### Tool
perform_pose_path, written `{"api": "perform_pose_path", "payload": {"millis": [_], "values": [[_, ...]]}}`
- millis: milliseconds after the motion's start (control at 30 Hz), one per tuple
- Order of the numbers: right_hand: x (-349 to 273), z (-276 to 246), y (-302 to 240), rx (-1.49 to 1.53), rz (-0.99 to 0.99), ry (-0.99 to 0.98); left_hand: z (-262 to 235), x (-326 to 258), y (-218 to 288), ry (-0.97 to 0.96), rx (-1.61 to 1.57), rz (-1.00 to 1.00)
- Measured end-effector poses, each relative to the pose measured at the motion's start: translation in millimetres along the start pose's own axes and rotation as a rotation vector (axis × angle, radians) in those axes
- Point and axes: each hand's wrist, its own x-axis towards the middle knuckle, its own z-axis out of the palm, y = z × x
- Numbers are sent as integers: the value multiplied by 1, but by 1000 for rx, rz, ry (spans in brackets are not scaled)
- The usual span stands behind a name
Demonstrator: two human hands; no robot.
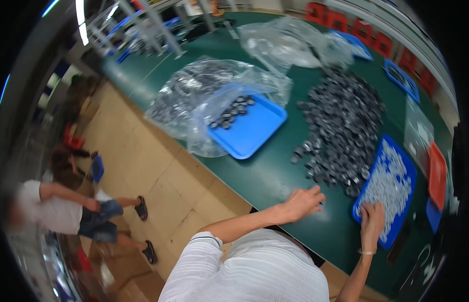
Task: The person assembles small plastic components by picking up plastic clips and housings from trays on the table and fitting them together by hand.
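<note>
Head view: left hand [302, 201] spread flat on the bench [275, 176] beside the large remaining pile of dark caps [343, 126]; right hand [371, 219] rests, fingers curled, in the nearly full tray of white pieces [390, 183].

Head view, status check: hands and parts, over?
Left hand open, at edge of dark ring pile. Right hand in blue tray of white parts, grip unclear. Nothing blocking.

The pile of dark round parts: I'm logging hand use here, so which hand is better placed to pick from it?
Probably the left hand: it rests at the near edge of the pile of dark round parts, while the right hand is in the blue tray of pale pieces.
</note>
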Motion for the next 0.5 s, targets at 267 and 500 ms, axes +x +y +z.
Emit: {"api": "perform_pose_path", "payload": {"millis": [267,500], "values": [[7,-3,-21,9,-64,255,-34,1,8,-110,-1135,-560],[-10,40,-87,192,-276,-35,-46,-12,-9,-51,-1548,-626]]}}
